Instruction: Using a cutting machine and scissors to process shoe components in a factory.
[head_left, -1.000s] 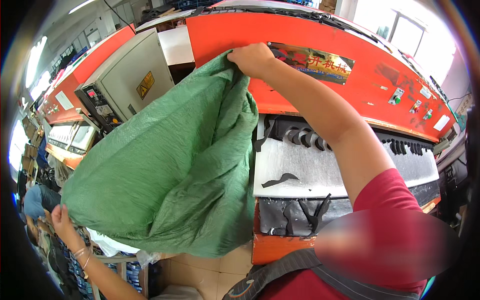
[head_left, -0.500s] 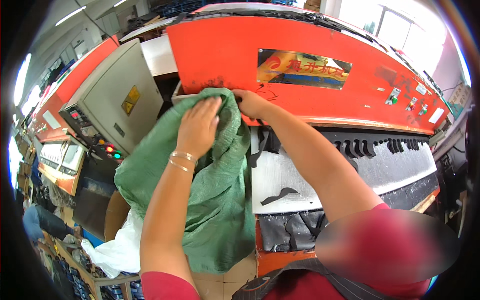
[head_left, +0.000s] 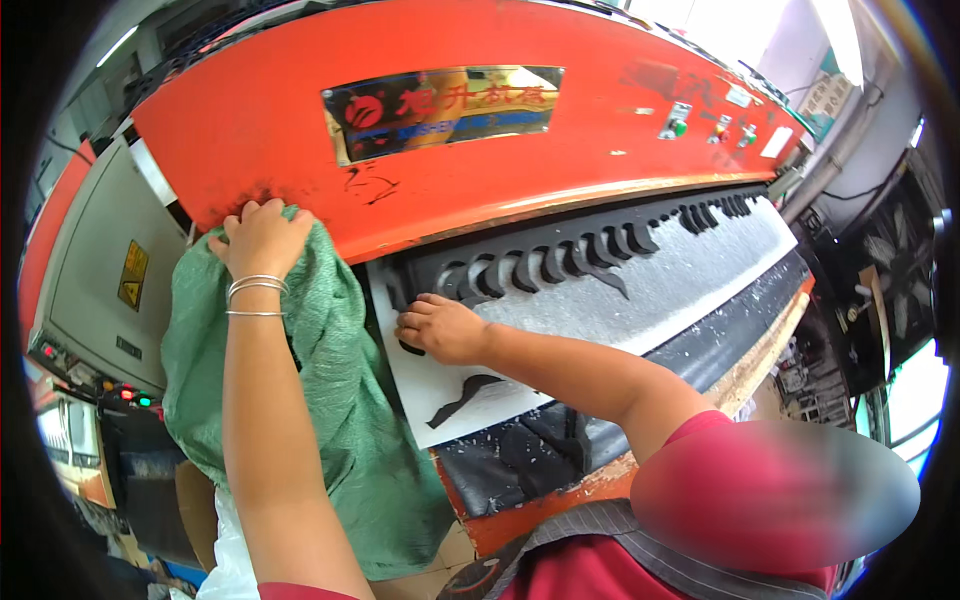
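A green woven sack (head_left: 330, 400) hangs at the left end of the red machine. My left hand (head_left: 265, 240), wearing bracelets, grips the sack's top edge, fingers hooked over it. On the white cutting board (head_left: 690, 300), close to its left edge, my right hand (head_left: 445, 328) has its fingers bent over a black offcut, whose dark ends show beside the fingers. How firmly it grips is hard to see. Several curved black cut pieces (head_left: 550, 265) lie in a row along the board's far side. A loose wavy black scrap (head_left: 462, 398) lies nearer to me.
The red machine front (head_left: 600, 110) rises behind the board, with push buttons (head_left: 678, 128) at its right. A grey control cabinet (head_left: 105, 270) stands left of the sack. Black sheet scraps (head_left: 535, 450) cover the ledge along the board's near side. White plastic (head_left: 230, 555) shows below the sack.
My right hand has left the sack and come down onto the board's left end. My left hand still holds the sack's top. The view has turned right, showing more of the board.
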